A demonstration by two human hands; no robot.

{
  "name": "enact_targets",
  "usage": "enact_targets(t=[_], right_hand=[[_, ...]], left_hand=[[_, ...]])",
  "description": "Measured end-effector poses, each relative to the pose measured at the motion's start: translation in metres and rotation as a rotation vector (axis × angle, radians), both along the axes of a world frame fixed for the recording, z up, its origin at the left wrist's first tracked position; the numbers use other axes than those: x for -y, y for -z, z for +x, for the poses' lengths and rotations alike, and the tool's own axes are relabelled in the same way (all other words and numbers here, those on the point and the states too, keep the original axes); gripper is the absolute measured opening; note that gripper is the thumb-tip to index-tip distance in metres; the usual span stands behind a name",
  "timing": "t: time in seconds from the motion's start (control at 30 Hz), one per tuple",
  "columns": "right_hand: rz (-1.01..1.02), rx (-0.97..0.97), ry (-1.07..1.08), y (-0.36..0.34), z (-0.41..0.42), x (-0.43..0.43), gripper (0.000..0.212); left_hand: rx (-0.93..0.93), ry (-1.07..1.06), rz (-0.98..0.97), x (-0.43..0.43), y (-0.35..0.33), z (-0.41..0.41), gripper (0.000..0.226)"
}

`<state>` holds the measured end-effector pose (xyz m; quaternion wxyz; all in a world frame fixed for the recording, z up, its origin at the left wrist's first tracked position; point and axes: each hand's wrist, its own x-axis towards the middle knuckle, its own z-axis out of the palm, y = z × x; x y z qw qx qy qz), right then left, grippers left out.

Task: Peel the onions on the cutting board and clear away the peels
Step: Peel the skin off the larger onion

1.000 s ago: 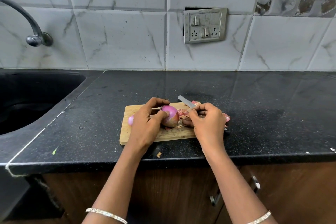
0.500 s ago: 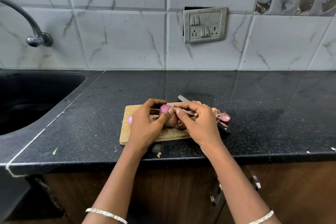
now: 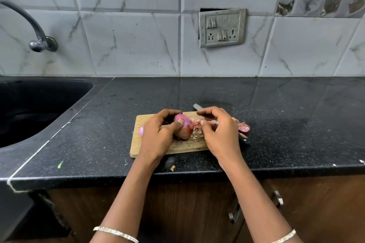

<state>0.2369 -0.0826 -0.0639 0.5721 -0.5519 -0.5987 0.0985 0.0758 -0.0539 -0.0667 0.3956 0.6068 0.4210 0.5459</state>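
Peeling about halfway, onion (image 3: 182, 127) sitting on cutting board (image 3: 138, 145).
Left hand (image 3: 158, 136) fingers wrapping onion, top bare pink, bottom skinned. Right hand (image 3: 221, 134) fingers curling over loose peels (image 3: 197, 132), can't tell if pinching. Second onion (image 3: 141, 131) peeking behind left hand. Peels uncleared on board and desk (image 3: 276, 124); sink (image 3: 39, 104) contents unclear.
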Motion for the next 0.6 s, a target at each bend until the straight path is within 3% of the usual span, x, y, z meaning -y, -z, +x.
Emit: enact_targets(t=[0.3, 0.6], right_hand=[[0.027, 0.012, -0.130, -0.0025, -0.0028, 0.0046, 0.015], [-0.013, 0.026, -0.275, -0.0031, -0.0047, 0.0027, 0.024]], left_hand=[[0.012, -0.049, 0.026, 0.0000, 0.0010, 0.0003, 0.014], [-0.002, -0.086, 0.063, -0.0016, 0.0031, 0.0008, 0.015]])
